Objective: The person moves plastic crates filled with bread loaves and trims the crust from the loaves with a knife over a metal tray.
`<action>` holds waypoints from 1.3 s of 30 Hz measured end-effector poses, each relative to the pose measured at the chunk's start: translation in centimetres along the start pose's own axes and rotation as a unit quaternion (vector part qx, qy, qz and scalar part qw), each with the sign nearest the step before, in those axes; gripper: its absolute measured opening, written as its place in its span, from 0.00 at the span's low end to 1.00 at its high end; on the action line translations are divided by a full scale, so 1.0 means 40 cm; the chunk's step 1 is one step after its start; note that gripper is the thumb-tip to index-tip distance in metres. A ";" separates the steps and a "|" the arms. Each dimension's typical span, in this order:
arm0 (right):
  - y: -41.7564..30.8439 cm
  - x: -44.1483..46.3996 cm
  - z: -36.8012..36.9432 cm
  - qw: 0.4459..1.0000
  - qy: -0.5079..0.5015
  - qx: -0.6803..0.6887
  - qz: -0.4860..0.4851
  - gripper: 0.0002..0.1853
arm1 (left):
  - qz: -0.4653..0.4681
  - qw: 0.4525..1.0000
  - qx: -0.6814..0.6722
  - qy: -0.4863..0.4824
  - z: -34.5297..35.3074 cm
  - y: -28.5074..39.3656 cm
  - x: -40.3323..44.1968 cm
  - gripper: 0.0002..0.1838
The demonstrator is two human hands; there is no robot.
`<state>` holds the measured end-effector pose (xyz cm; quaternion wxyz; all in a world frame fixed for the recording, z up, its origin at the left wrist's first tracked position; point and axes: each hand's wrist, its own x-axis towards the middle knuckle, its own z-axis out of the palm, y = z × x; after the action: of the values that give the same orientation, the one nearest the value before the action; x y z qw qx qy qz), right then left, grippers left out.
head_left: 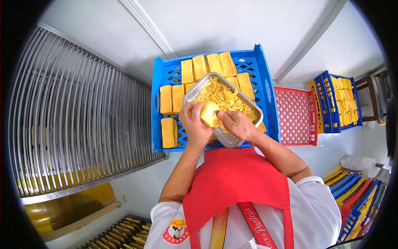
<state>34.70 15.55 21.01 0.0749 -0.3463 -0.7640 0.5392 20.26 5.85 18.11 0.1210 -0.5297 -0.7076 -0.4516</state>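
Observation:
My left hand (195, 120) is wrapped round a yellow loaf (209, 114), holding it end-on over a metal pan (260, 112). Close against the loaf's right side, my right hand (238, 124) is closed in a pinch. A small dark blade (216, 112) shows at its thumb; the rest is hidden by the fingers. Thin yellow trimmings (224, 96) fill much of the pan, which sits at a slant on top of several loaves. More yellow loaves (168, 133) lie in the blue crate (269, 83) beneath.
A slatted metal rack (83, 112) stands on the left. To the right are a red crate (294, 116) and a blue crate (329, 103) stacked with yellow slices (345, 101). Coloured crates (352, 195) sit at the lower right; dark trays (120, 234) are at the lower left.

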 end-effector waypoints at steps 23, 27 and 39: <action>0.015 0.020 0.000 0.997 0.011 -0.080 0.006 0.41 | 0.136 0.978 0.141 -0.066 0.023 -0.045 -0.008 0.18; 0.029 0.019 -0.004 1.000 -0.023 -0.009 0.005 0.38 | 0.141 0.973 0.160 -0.083 0.019 -0.036 0.015 0.21; 0.032 -0.011 -0.063 0.963 0.103 -0.223 -0.113 0.36 | -0.569 0.534 -0.621 -0.072 0.006 -0.106 0.045 0.25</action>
<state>36.85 17.47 21.02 0.1349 -0.3191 -0.8874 0.3041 15.95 7.05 16.99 -0.5721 0.0119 -0.4079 -0.7115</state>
